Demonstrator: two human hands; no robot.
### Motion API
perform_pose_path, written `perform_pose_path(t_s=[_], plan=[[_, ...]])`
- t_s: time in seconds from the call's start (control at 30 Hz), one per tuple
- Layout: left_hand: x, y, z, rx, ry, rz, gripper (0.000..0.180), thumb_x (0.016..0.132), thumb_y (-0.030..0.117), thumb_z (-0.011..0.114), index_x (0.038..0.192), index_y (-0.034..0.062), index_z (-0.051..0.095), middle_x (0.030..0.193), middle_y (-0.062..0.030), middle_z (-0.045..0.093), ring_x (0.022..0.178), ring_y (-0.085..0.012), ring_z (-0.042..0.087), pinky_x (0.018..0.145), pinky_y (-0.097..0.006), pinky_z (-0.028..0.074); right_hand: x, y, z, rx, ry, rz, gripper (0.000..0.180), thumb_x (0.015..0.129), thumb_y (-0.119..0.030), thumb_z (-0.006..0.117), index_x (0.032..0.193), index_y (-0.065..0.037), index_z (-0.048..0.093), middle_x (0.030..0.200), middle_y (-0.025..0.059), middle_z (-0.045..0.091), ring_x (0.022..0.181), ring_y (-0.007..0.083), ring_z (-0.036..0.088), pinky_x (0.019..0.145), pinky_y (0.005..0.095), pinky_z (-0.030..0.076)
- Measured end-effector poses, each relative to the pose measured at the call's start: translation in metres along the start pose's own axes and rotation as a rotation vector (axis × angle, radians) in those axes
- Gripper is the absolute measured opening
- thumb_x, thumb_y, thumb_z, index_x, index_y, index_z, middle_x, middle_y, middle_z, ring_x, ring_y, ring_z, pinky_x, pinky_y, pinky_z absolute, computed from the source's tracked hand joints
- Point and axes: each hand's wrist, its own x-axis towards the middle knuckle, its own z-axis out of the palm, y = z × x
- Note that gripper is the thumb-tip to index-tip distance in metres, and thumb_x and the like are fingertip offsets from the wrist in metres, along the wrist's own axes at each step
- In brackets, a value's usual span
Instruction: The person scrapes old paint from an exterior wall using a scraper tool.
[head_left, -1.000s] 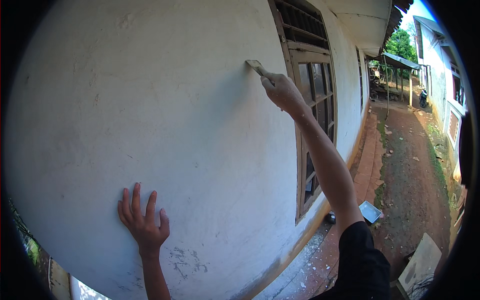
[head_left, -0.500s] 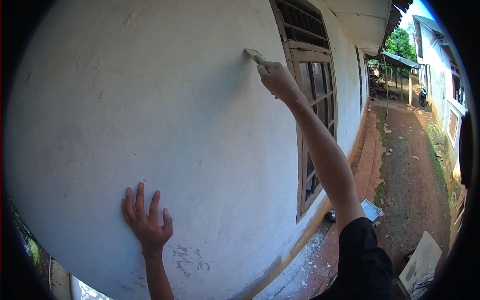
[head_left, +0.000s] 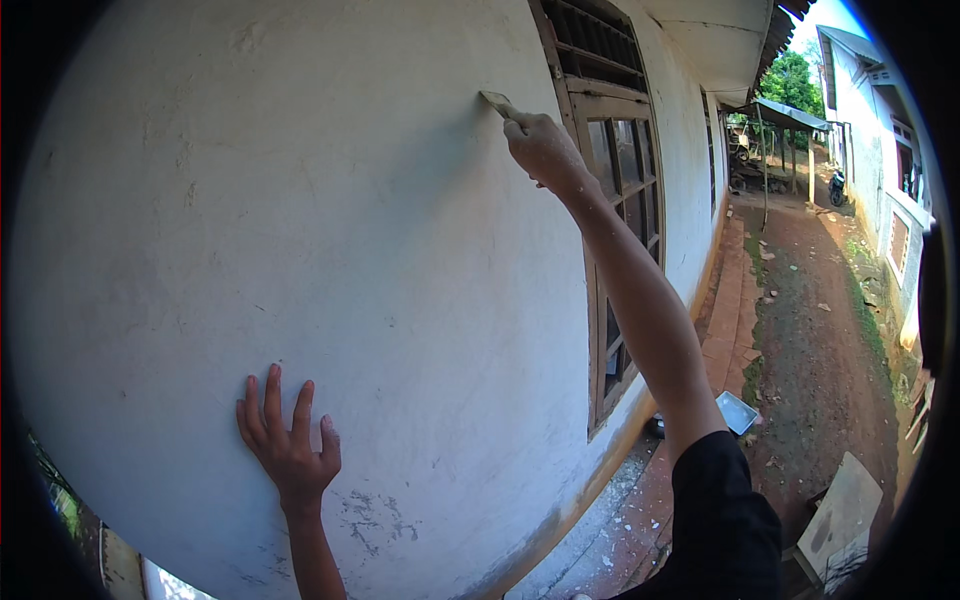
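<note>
- The white wall (head_left: pixel 300 230) fills most of my view, bulging toward me, with faint cracks and marks across it.
- The dirt path (head_left: pixel 810 350) runs away on my right, green along its edges.
- The reddish tiled walkway (head_left: pixel 728 300) lies between the path and the foot of the wall.
- The brown window (head_left: pixel 628 155) sits in the wall just right of my right hand, its lower part partly behind my forearm.
- A pale board (head_left: pixel 842 505) leans at a tilt at lower right.
- A light blue tray (head_left: pixel 737 412) rests near the walkway, beside my forearm in view.
- My left hand (head_left: pixel 292 450) lies flat against the wall, low down, fingers apart; a grey scuffed patch (head_left: pixel 378 522) is just below and right.
- My right hand (head_left: pixel 545 150) reaches high, fingers clamped on the scraper's handle.
- The scraper (head_left: pixel 497 103) points up and left, its blade at the wall.
- White flakes (head_left: pixel 625 527) dot the ground below.
</note>
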Motion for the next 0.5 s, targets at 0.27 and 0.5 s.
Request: perform_pose_path(t_s=[0.27,0.5], plan=[[0.0,-0.002,0.001,0.009,0.002,0.012,0.039,0.098,0.03,0.055,0.129,0.0112,0.07,0.157,-0.0167,0.05,0.151,-0.0429,0.036,0.123,-0.062,0.025,-0.002,-0.013,-0.001,0.055,0.019,0.088,0.049,0.098,-0.025,0.043,0.137,-0.008,0.068,0.087,0.0237,0.075,0.067,0.0345,0.074,0.071,0.0455,0.063],[-0.001,-0.002,0.001,0.012,0.0,0.008,0.039,0.097,0.029,0.055,0.129,0.0118,0.07,0.157,-0.0167,0.05,0.151,-0.0429,0.037,0.123,-0.063,0.025,0.0,-0.011,0.005,0.045,0.021,0.081,0.045,0.098,-0.026,0.045,0.125,-0.004,0.073,0.089,0.0251,0.075,0.074,0.036,0.076,0.074,0.0462,0.063]])
